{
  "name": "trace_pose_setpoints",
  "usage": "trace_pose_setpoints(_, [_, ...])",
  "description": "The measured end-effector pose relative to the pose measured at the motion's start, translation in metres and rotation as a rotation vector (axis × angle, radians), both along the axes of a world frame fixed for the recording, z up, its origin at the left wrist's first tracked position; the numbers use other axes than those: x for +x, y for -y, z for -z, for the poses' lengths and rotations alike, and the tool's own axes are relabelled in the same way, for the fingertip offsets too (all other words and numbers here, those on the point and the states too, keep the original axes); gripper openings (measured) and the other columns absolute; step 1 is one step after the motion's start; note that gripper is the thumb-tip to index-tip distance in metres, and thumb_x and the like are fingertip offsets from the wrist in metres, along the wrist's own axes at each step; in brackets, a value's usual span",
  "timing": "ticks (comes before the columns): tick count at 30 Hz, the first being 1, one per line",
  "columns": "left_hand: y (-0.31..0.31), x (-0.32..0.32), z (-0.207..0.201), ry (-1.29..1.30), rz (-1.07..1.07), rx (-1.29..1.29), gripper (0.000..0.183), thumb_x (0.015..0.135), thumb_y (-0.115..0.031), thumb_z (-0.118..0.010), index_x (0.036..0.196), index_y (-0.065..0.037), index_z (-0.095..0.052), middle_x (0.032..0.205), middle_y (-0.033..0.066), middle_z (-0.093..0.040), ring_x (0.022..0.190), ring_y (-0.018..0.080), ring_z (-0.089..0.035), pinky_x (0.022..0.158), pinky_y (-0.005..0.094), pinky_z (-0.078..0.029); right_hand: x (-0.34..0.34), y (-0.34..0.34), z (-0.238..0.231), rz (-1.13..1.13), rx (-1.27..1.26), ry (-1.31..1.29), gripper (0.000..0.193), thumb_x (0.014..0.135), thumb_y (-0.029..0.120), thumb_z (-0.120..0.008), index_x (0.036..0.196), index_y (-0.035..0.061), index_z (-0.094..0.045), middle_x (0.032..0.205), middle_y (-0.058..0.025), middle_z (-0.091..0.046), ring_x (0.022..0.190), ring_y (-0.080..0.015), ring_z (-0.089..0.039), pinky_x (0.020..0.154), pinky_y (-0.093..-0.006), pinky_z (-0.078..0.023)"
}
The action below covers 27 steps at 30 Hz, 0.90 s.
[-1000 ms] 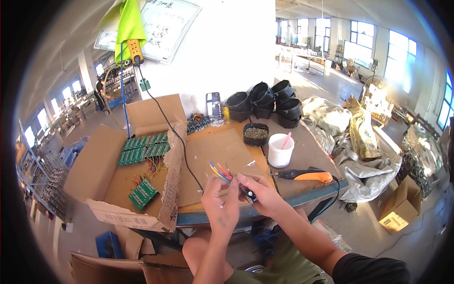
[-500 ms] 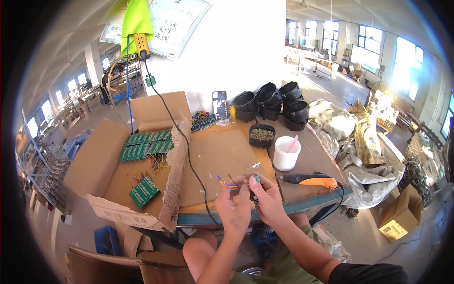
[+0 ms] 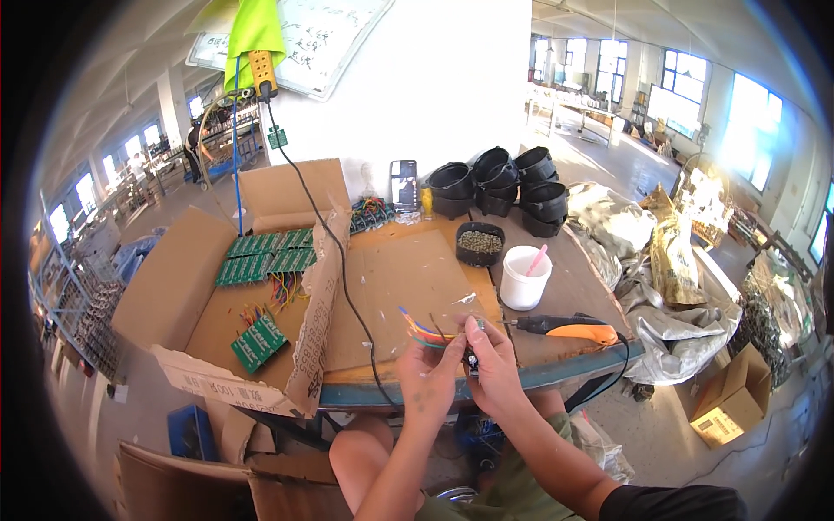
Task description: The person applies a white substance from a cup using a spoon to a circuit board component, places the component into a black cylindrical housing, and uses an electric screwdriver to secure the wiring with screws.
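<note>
Over the front edge of the bench, my two hands meet around a small part. My left hand (image 3: 427, 375) pinches coloured wires (image 3: 423, 333), whose loose ends fan out to the upper left in blue, orange, red and green. My right hand (image 3: 495, 366) grips a small dark piece with a bit of green (image 3: 472, 359), thumb on top; my fingers cover most of it. To the right of my hands lies an electric screwdriver (image 3: 569, 328), black and orange, its tip toward them.
An open carton (image 3: 228, 395) at left holds green circuit boards (image 3: 259, 344) with wires. A black cable (image 3: 344, 269) crosses its side. Behind stand a black tray of small screws (image 3: 479, 246), stacked black cups (image 3: 495, 178), a white tub (image 3: 525, 280) and a phone (image 3: 404, 185).
The wires now fan out wider above my left hand, and the green one shows more. Both hands stay together at the bench edge. The whole view has shifted slightly.
</note>
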<state>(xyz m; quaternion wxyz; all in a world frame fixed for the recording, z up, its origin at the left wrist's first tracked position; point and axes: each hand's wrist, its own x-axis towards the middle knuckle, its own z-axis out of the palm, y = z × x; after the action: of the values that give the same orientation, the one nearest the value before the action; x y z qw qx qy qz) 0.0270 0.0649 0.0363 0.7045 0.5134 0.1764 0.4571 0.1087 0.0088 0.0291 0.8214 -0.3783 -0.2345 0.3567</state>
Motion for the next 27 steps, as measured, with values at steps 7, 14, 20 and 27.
trace_pose_setpoints(7, [0.01,0.0,0.005,0.025,-0.065,0.057,0.014,0.091,0.003,-0.065,0.105,0.003,-0.067,0.096,0.0046,-0.069,0.084,0.0084,-0.063,0.078,0.0239,-0.049,-0.011,-0.003,-0.015,0.15,0.017,-0.063,0.032,0.101,0.032,-0.06,0.114,0.0023,-0.063,0.095,-0.0009,-0.061,0.084,-0.01,-0.058,0.075,-0.0265,-0.049])
trace_pose_setpoints(14, [0.034,-0.015,0.007,-0.069,-0.214,0.663,0.021,0.083,0.007,-0.069,0.104,0.001,-0.07,0.102,0.0104,-0.065,0.093,0.0168,-0.062,0.082,0.0255,-0.047,0.015,-0.006,-0.018,0.054,0.039,-0.088,0.042,0.102,0.044,-0.052,0.113,0.004,-0.056,0.079,-0.0001,-0.051,0.072,-0.0101,-0.049,0.065,-0.0262,-0.043])
trace_pose_setpoints(20, [0.016,-0.005,-0.012,-0.03,-0.388,0.52,0.018,0.086,0.004,-0.068,0.103,0.003,-0.067,0.092,0.0064,-0.062,0.084,0.0148,-0.061,0.076,0.0274,-0.049,0.001,-0.003,-0.005,-0.011,0.153,-0.01,0.039,0.105,0.038,-0.049,0.12,0.003,-0.056,0.099,-0.0016,-0.054,0.082,-0.0098,-0.053,0.07,-0.0255,-0.044])
trace_pose_setpoints(27, [0.012,-0.018,0.004,-0.099,-0.377,0.516,0.012,0.084,0.006,-0.066,0.096,0.002,-0.066,0.093,0.0103,-0.065,0.085,0.0181,-0.063,0.077,0.0288,-0.051,-0.016,-0.004,-0.007,0.077,0.043,0.057,0.037,0.104,0.039,-0.051,0.115,0.004,-0.058,0.09,0.0012,-0.052,0.079,-0.0059,-0.05,0.07,-0.0229,-0.042])
